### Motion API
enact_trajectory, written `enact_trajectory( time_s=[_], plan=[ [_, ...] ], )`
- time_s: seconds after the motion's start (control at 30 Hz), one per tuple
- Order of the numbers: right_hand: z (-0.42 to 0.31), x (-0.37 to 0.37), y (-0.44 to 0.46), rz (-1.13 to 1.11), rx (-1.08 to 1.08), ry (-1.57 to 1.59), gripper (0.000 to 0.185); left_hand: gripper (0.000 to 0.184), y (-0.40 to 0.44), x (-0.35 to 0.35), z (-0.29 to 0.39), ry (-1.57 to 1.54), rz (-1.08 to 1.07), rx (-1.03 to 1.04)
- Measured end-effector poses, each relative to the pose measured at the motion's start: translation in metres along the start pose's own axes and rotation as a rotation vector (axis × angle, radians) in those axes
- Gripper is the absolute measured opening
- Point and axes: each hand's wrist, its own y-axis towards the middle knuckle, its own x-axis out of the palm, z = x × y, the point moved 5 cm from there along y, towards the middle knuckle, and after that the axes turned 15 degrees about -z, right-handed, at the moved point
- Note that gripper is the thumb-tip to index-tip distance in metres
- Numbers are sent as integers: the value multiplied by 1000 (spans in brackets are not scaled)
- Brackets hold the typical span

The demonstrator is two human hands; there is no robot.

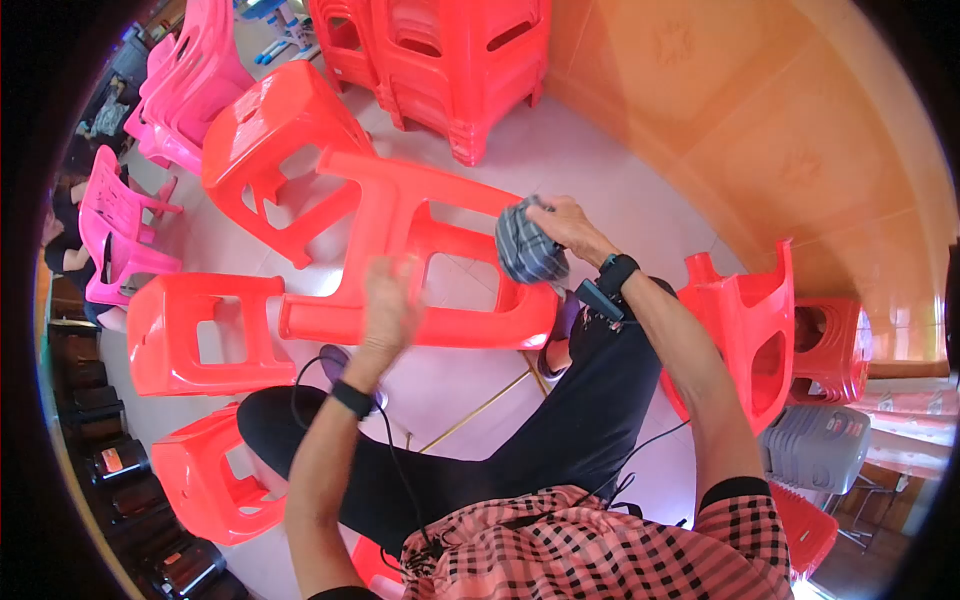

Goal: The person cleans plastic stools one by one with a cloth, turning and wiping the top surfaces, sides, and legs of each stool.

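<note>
A red plastic stool [430,325] lies on its side in front of me, between my knees. My right hand [570,225] is closed on a bunched grey cloth with pale stripes [530,243], at the right end of this stool. My left hand [390,305] is over the stool's left part, at its legs. Motion blurs its fingers, so I cannot tell whether they grip the stool or only pass in front of it.
Red stools stand at left [205,380], behind [280,130] and at right [735,320]. A tall red stack [460,60] is by the orange tiled wall [760,90]. Pink chairs [110,210], one with a person near it, stand at far left. Grey stacked stools [820,445] are at right.
</note>
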Motion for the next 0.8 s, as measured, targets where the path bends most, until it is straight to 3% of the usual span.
enact_trajectory(
  time_s=[0.03,0.1,0.13,0.17,0.23,0.3,0.37,0.6,0.73,0.8],
  plan=[
    [4,-3,4,2,-2,-9,40,36,3,13,28,12,-56,44],
    [17,-29,4,405,-47,21,44,25,-6,62,41,46,-90,29],
    [30,-40,9,435,-13,11,49,25,-10,68,46,40,-84,23],
    [42,-46,16,430,-13,3,49,23,-14,78,49,106,-189,-10],
    [53,-47,23,309,267,-198,54,22,-13,87,50,164,-296,-50],
    [47,-28,31,248,307,-168,56,21,-13,85,50,163,-278,-38],
    [18,-10,45,267,276,-330,55,21,-12,86,48,147,-284,-41],
    [-87,53,111,142,110,-431,45,22,-14,84,50,132,-265,-7],
    [-173,101,133,-30,-254,-575,43,26,-16,88,47,98,-284,-17],
    [-187,125,169,139,-367,-458,38,27,-19,88,48,61,-244,-18]
  ],
)
